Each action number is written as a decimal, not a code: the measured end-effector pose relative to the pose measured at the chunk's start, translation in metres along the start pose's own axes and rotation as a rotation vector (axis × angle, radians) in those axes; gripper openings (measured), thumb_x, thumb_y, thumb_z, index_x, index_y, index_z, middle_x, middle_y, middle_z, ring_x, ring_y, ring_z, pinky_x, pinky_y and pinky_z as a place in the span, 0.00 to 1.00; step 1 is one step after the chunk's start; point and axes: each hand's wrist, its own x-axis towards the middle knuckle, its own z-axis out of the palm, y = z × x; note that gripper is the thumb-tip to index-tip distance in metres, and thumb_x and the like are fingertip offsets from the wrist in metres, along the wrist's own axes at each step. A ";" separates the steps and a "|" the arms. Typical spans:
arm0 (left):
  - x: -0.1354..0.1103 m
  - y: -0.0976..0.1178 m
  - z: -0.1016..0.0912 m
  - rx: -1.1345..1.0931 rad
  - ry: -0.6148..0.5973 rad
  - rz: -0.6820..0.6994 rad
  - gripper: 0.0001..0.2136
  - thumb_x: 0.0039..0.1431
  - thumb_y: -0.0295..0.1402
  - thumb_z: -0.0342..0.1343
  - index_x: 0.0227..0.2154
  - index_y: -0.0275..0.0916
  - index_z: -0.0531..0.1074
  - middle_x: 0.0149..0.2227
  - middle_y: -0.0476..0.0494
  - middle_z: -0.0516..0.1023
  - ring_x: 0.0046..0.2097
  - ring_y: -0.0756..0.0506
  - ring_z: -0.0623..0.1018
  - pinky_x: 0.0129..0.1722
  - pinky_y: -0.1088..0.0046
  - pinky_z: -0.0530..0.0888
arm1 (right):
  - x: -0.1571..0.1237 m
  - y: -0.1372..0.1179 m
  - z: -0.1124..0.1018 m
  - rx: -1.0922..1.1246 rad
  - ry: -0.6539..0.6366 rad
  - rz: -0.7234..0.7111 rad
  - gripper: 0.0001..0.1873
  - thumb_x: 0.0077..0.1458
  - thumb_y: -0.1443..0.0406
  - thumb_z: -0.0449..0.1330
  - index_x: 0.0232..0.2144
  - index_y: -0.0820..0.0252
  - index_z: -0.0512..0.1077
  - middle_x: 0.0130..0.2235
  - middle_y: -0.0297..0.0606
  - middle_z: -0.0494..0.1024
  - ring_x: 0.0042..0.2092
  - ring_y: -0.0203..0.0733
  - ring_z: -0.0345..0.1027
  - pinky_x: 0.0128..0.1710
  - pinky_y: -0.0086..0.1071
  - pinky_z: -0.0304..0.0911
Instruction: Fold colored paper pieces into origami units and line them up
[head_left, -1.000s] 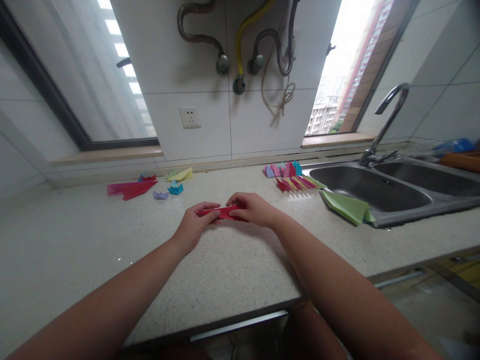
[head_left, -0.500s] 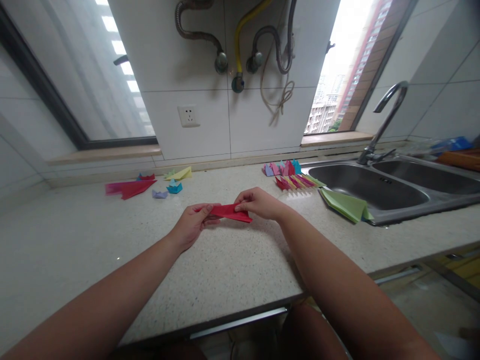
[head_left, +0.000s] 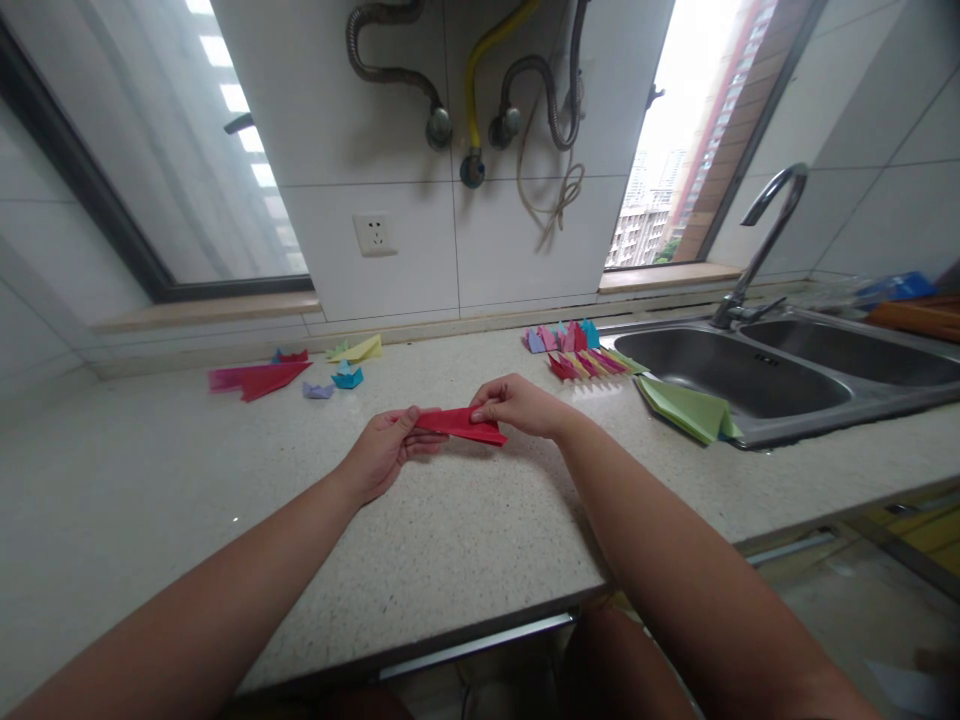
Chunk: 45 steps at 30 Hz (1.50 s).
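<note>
A folded strip of red paper (head_left: 459, 424) is held just above the speckled countertop (head_left: 450, 540), between both hands. My left hand (head_left: 384, 452) pinches its left end with thumb and fingers closed. My right hand (head_left: 517, 404) pinches the upper right edge, fingers curled. The paper's right tip points down toward the counter.
Small folded paper shapes lie at the back left: a red one (head_left: 259, 377), a yellow one (head_left: 360, 349), a blue boat (head_left: 349, 377). A row of coloured folded pieces (head_left: 581, 352) and green folded paper (head_left: 686, 410) sit by the steel sink (head_left: 750, 375) with its tap (head_left: 757, 250).
The red paper has been lifted slightly and spread out longer between my hands; my right hand has shifted from covering its middle to pinching its right edge.
</note>
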 end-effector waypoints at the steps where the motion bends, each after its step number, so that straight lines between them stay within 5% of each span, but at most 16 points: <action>1: 0.000 0.000 0.000 0.003 0.004 0.000 0.20 0.62 0.42 0.57 0.46 0.27 0.76 0.38 0.29 0.83 0.38 0.42 0.83 0.37 0.71 0.79 | 0.000 0.001 0.000 -0.005 0.002 0.002 0.11 0.47 0.60 0.67 0.32 0.63 0.78 0.28 0.35 0.77 0.30 0.35 0.66 0.32 0.30 0.61; 45: 0.001 0.000 0.003 0.231 -0.054 -0.115 0.19 0.57 0.43 0.61 0.38 0.27 0.79 0.38 0.26 0.82 0.31 0.46 0.81 0.29 0.73 0.74 | 0.001 0.002 0.003 -0.080 0.051 -0.070 0.11 0.53 0.60 0.62 0.33 0.64 0.75 0.28 0.35 0.74 0.29 0.34 0.65 0.30 0.29 0.61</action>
